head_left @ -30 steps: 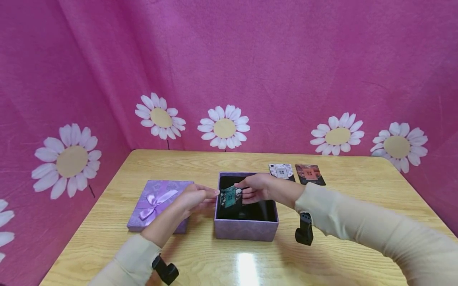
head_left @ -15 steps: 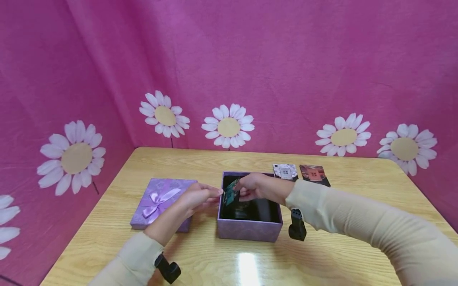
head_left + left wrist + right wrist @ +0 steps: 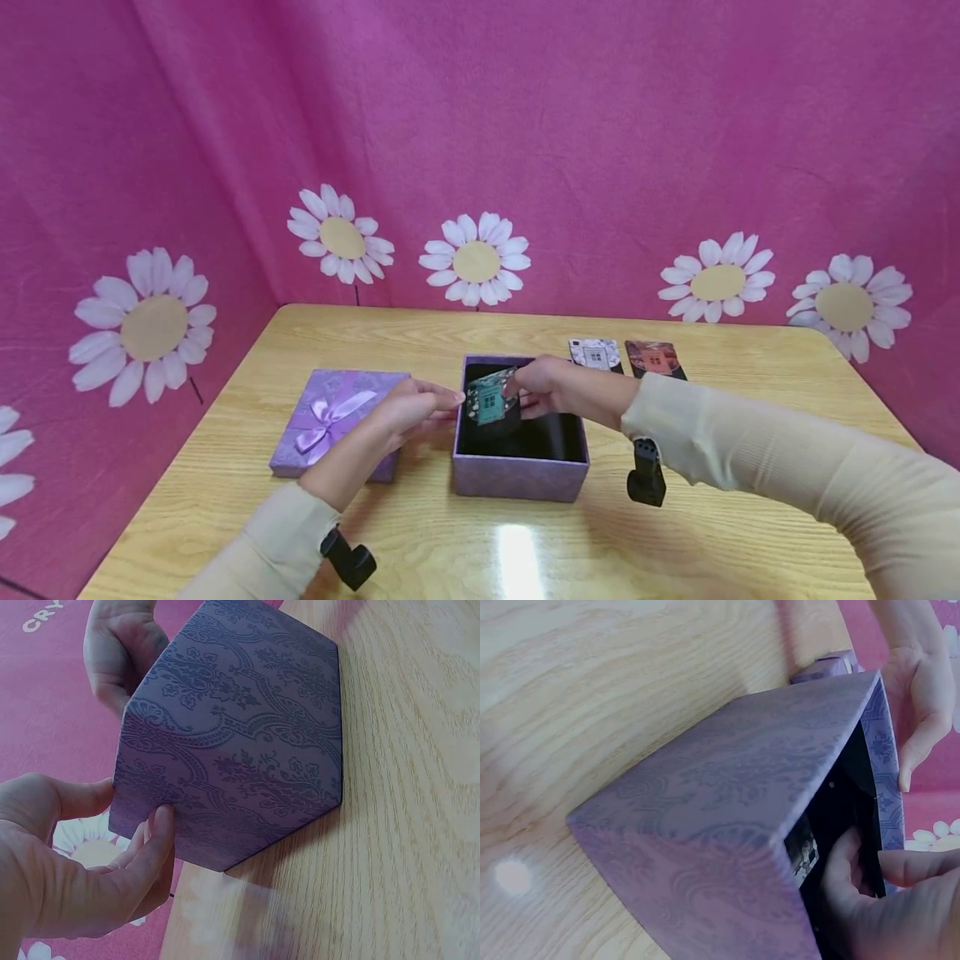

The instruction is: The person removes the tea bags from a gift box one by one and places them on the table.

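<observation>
An open purple patterned box [image 3: 519, 481] with a dark interior stands mid-table. My right hand [image 3: 542, 385] reaches in over its right side and pinches a flat square black packet with a teal label [image 3: 491, 402], tilted inside the box near the left wall. In the right wrist view, the thumb and fingers sit within the opening; a patterned printed piece [image 3: 802, 855] shows beside them. My left hand [image 3: 405, 408] holds the left wall, with its thumb [image 3: 88, 799] at the rim and fingers [image 3: 157, 832] against the outer side.
The box's purple lid [image 3: 339, 417] with a satin bow lies to the left, under and beside the left forearm. Behind the box at the right lie a white-and-black packet [image 3: 596, 355] and a red-and-black packet [image 3: 654, 358]. A pink daisy curtain [image 3: 585, 167] hangs behind the table.
The teal-labelled packet in my right hand was tipped steeper half a second ago and now faces up more. My left hand stays at the box's left rim.
</observation>
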A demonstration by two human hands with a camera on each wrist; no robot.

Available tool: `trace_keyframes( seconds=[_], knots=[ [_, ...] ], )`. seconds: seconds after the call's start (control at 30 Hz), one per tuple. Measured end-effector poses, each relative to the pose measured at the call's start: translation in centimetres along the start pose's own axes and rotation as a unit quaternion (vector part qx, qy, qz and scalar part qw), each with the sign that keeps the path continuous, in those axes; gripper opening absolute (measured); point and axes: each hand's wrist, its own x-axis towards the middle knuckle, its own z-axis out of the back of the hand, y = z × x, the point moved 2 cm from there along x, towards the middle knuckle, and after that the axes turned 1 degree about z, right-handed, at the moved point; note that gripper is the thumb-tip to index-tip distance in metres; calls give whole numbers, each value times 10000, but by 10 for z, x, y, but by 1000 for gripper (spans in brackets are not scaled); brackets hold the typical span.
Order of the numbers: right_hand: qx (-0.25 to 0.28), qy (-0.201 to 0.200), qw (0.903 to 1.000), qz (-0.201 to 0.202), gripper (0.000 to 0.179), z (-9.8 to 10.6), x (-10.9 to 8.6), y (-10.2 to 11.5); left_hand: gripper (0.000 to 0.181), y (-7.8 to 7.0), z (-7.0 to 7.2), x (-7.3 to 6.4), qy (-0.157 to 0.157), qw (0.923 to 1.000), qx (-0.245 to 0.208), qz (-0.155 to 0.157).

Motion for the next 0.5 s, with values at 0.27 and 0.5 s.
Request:
trace_keyframes(
  seconds=[0.27,0.5],
  knots=[
    [-179,-57,9996,232,31,11,-15,-1,33,-1,0,0,42,10000,-49,-73],
    [-373,5,9983,442,31,21,-36,-5,31,-2,0,-4,-44,9999,-82,-60]
  ],
)
